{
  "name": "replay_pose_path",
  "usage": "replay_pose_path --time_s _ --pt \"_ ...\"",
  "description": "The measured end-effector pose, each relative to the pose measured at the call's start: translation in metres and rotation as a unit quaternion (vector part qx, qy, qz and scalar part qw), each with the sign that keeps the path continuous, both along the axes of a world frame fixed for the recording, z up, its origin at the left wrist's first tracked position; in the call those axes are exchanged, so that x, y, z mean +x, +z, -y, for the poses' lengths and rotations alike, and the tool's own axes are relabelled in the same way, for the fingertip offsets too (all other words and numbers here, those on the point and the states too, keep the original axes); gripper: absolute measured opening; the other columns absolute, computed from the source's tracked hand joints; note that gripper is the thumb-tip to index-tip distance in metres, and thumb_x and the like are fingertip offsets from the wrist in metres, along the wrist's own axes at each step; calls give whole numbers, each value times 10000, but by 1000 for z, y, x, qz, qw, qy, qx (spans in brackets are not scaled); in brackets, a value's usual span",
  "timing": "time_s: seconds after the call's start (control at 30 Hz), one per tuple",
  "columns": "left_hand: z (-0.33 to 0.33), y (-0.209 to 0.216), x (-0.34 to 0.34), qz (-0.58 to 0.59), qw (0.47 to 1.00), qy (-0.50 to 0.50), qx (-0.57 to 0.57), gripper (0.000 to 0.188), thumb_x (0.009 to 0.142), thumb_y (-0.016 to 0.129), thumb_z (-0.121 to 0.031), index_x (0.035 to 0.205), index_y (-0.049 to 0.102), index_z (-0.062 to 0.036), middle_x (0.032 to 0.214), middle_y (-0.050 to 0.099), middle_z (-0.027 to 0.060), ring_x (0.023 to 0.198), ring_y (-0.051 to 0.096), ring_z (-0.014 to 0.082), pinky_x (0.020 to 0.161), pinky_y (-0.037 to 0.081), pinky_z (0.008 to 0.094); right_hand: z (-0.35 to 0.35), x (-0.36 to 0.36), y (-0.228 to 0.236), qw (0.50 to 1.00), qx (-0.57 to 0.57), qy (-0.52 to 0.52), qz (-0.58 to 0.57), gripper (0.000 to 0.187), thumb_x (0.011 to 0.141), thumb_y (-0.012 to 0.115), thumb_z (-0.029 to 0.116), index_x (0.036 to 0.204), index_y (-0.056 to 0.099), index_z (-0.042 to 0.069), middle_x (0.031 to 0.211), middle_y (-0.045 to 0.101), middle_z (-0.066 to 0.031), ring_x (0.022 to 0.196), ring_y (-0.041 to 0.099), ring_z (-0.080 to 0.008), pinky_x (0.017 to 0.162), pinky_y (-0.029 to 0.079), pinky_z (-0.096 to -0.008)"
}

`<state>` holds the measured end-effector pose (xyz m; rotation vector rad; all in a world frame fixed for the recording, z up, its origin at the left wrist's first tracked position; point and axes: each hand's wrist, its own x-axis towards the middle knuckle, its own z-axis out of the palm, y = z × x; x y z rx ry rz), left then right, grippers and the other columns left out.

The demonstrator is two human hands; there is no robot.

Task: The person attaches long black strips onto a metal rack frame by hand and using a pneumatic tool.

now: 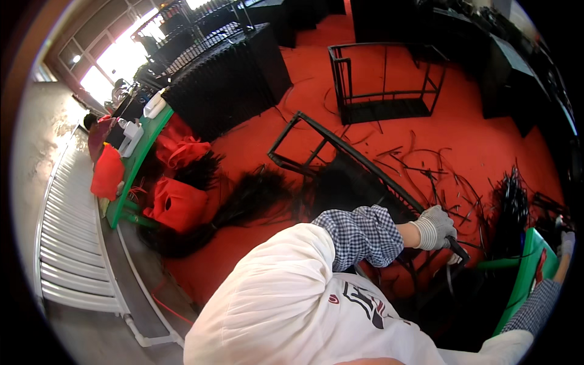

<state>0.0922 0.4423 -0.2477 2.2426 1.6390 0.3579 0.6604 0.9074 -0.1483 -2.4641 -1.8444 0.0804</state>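
Note:
My left hand (434, 228), in a pale knitted glove under a checkered sleeve, is closed around a black bar of a frame (359, 159). This long frame lies tilted in front of me, with dark woven-looking material along its side. Close below the hand, a short black bar end (457, 250) sticks out. My right hand (567, 243), also gloved, reaches far to the right past a green table (524, 286). It is near a small dark object in shadow, and its fingers cannot be made out.
Loose black strips (420, 173) litter the red floor (304, 91). Another black frame (389, 106) stands farther off. A bundle of black strips (511, 204) is at right. To the left are a green bench (146, 143), red cloth (176, 204) and a white radiator (73, 243).

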Motion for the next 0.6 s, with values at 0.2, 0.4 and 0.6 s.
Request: replay_pose_path --time_s 0.2,0.4,0.6 --pt "-7 4 0 -40 998 12 -51 322 898 655 -426 1138 744 -231 1027 725 2 963 655 213 901 436 385 36 -116 -49 917 147 272 -251 221 991 573 357 959 644 150 600 491 11 439 434 -131 397 362 -311" --pt "-13 -14 -11 -44 998 30 -45 369 877 670 -441 1180 730 -240 981 733 23 966 667 231 904 444 377 316 -359 -31 783 -12 537 -314 443 857 714 85 1268 596 -28 1075 703 -95 925 659 -168 843 532 -311" --pt "-18 -25 -6 -56 997 37 -28 430 854 662 -521 1217 718 -299 1084 740 19 1022 669 197 905 444 396 375 -379 -72 790 -224 536 -194 710 712 829 237 1324 550 8 1173 680 -209 1085 678 -303 968 512 -363"
